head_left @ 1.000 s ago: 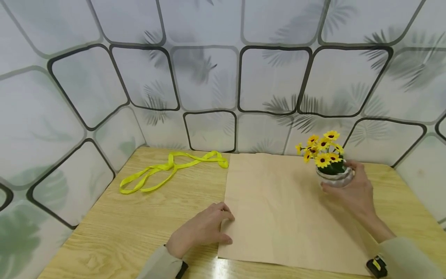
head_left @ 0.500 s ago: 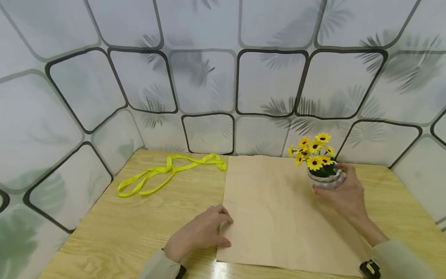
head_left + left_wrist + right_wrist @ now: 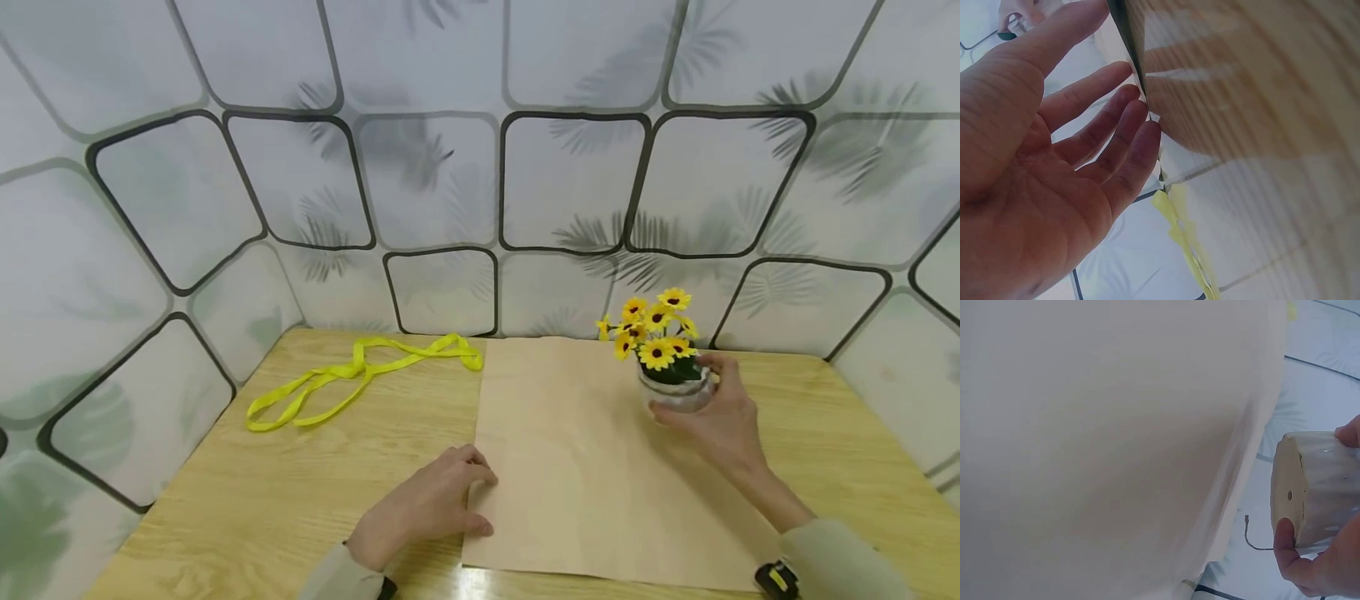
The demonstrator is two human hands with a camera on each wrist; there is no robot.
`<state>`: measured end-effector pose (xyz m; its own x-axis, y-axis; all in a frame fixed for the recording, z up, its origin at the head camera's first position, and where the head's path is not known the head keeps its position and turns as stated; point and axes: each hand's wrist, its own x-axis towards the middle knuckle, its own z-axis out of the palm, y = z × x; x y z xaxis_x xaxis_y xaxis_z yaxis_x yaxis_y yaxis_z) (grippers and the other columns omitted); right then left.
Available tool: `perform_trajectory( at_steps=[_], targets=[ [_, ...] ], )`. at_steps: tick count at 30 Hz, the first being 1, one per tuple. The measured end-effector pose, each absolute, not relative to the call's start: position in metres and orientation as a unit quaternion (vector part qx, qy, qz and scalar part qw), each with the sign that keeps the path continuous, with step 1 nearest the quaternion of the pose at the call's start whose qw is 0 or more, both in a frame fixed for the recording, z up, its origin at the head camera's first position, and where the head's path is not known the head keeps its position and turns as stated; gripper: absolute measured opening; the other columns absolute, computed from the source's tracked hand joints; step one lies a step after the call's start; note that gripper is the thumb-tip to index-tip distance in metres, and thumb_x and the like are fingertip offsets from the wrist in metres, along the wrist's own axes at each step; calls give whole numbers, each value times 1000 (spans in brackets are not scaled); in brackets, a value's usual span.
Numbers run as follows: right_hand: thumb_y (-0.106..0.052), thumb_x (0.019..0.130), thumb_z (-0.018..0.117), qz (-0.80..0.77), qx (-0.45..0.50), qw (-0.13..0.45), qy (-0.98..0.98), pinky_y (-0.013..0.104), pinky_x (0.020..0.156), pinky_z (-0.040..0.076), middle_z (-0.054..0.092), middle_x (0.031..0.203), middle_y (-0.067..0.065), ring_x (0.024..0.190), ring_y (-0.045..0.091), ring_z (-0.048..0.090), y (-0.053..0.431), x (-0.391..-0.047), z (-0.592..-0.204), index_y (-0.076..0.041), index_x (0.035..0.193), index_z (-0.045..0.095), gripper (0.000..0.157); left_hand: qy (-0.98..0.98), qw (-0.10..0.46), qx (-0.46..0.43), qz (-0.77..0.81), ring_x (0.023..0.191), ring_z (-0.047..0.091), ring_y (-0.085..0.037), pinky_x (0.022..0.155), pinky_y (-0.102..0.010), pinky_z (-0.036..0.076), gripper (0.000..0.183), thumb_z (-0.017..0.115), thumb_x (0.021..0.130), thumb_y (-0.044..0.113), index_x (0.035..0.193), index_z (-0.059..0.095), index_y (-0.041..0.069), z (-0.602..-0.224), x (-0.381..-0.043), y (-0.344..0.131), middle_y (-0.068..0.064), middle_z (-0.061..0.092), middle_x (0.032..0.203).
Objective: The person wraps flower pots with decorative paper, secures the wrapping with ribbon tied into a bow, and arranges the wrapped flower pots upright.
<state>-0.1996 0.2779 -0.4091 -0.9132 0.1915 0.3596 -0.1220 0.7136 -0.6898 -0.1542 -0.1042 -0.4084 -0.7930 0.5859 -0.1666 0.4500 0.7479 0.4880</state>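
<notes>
My right hand grips a small potted plant of artificial yellow sunflowers, fingers and thumb around its pale glossy pot. The right wrist view shows the pot's underside, with a small drain hole, facing a sheet of brown paper and raised off it. A thin cord dangles by the pot there. The brown paper lies flat on the wooden table. My left hand rests at the paper's left edge, thumb and fingertips over the margin, fingers loosely bent in the left wrist view.
A yellow ribbon lies in loose loops on the table, left of the paper. A patterned curtain-like wall rises along the back and both sides of the table.
My right hand has carried the flower pot leftward above the paper. The left hand stays at the paper's edge. The head view has shifted slightly.
</notes>
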Motion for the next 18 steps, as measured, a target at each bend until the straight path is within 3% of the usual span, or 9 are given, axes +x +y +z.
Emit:
perform_trajectory(
  at_steps=[4, 18],
  targets=[
    [-26, 68, 97, 380, -12, 208, -901, 54, 82, 49, 52, 135, 34, 113, 49, 57, 272, -199, -411, -6, 141, 39, 95, 921, 154, 282, 220, 107, 54, -10, 90, -28, 51, 49, 87, 83, 36, 124, 73, 15, -410, -154, -105, 3, 60, 123],
    [-21, 68, 96, 395, 7, 207, -895, 51, 85, 53, 57, 130, 30, 115, 47, 61, 252, -204, -414, -6, 136, 41, 89, 921, 140, 287, 223, 106, 53, -9, 91, -26, 51, 47, 87, 82, 35, 123, 73, 15, -410, -151, -106, 4, 60, 123]
  ],
)
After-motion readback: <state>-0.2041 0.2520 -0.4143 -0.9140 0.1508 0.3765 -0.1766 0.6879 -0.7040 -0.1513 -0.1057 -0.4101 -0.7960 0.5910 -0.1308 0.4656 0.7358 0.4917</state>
